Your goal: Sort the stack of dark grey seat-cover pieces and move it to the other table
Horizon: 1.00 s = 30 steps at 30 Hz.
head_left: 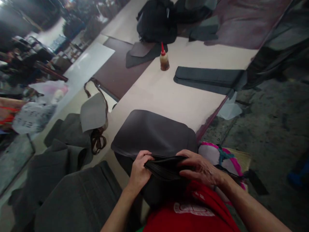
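Left hand's fingers (145,158) curl over the near edge of the stack of dark leather pieces (166,169), pinching it shut from the left end; right hand (198,167) lies flatter, fingers closed loosely along the same edge from the right. The stack sits at the near edge of the tabletop (169,93), just under a larger dark panel (154,133). To do this well, I'd say keep both grips even so the layers stay squared. Farther off stands a glue bottle (164,59), folded dark strips (205,79) to its right, grey felt pieces (72,180) on the left.
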Tool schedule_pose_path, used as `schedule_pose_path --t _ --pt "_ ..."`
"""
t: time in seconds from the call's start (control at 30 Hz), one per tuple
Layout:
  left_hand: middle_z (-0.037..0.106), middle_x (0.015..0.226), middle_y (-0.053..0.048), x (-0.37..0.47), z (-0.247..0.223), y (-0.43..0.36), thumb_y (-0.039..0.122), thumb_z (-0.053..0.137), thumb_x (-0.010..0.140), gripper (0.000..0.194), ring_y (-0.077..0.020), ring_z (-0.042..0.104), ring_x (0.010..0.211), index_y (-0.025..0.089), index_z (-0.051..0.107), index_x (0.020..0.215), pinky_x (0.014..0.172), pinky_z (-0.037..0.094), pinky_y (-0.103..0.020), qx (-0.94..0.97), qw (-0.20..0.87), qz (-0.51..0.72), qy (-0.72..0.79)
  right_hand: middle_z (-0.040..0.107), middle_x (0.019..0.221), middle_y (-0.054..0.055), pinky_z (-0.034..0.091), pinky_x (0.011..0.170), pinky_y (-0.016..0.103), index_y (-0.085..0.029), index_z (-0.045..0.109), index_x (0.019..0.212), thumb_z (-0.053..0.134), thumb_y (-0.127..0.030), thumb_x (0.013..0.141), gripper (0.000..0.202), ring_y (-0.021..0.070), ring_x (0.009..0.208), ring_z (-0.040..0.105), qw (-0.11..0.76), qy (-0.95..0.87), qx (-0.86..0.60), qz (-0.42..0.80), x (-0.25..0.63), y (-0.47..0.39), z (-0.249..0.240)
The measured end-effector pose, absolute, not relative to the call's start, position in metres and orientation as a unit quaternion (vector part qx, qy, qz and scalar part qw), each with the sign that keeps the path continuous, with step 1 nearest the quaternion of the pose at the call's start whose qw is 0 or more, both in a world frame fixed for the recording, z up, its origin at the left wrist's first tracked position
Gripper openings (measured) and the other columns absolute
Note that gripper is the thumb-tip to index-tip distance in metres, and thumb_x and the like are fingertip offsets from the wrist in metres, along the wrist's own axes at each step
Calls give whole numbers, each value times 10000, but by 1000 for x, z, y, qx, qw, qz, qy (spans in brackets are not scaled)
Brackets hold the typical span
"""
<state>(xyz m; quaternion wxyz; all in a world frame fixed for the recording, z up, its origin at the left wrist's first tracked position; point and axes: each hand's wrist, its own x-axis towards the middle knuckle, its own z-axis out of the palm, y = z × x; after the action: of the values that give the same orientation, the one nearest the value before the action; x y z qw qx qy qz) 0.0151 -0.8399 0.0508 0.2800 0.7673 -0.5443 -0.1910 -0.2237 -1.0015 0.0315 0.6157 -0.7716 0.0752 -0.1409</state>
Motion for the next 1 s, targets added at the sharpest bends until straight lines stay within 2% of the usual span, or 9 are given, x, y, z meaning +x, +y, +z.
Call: schedule_pose_path --t 0.17,0.4,0.5,0.6,0.67,0.8,1.0 --pt "602 1028 -65 15 49 -840 35 532 726 238 -191 604 956 193 670 839 835 490 -308 765 277 -194 -547 611 1146 83 459 922 323 -174 726 940 673 -359 873 204 205 1060 572 629 77 -761 -139 -221 -1004 32" --pt "596 1030 -57 15 51 -841 22 531 728 249 -185 596 960 194 667 846 839 478 -305 767 277 -203 -542 620 1098 68 461 887 301 -188 719 886 644 -337 898 167 185 1016 580 643 70 -750 -138 -218 -1006 28" --pt "594 1024 -55 14 51 -841 22 537 728 234 -181 597 957 193 665 821 841 474 -298 772 277 -206 -533 621 1088 74 458 869 302 -204 686 996 550 -256 950 153 175 999 569 602 70 -775 -177 -217 -1002 18" --pt "590 1014 -56 13 51 -841 29 542 723 217 -182 601 947 191 661 805 826 480 -292 774 282 -205 -528 621 1063 74 458 813 290 -234 595 1201 452 -213 987 258 160 948 563 576 79 -780 -232 -217 -996 4" --pt "591 1019 -56 13 51 -842 28 540 720 226 -182 603 945 191 662 819 827 484 -292 772 282 -207 -530 609 1104 80 457 817 296 -256 561 1258 393 -266 1015 296 161 957 563 582 78 -772 -243 -219 -993 -2" --pt "597 1019 -58 13 51 -842 19 524 706 254 -186 602 957 191 662 833 839 484 -300 768 285 -194 -540 572 1197 100 458 866 337 -272 604 1225 279 -471 1024 431 193 1037 559 601 61 -759 -244 -223 -988 -4" --pt "606 1013 -62 11 53 -841 26 522 717 235 -185 604 947 187 659 819 839 485 -304 770 283 -185 -540 579 1210 104 456 896 374 -286 610 1248 177 -547 1007 560 211 1066 558 595 55 -762 -250 -224 -988 7"
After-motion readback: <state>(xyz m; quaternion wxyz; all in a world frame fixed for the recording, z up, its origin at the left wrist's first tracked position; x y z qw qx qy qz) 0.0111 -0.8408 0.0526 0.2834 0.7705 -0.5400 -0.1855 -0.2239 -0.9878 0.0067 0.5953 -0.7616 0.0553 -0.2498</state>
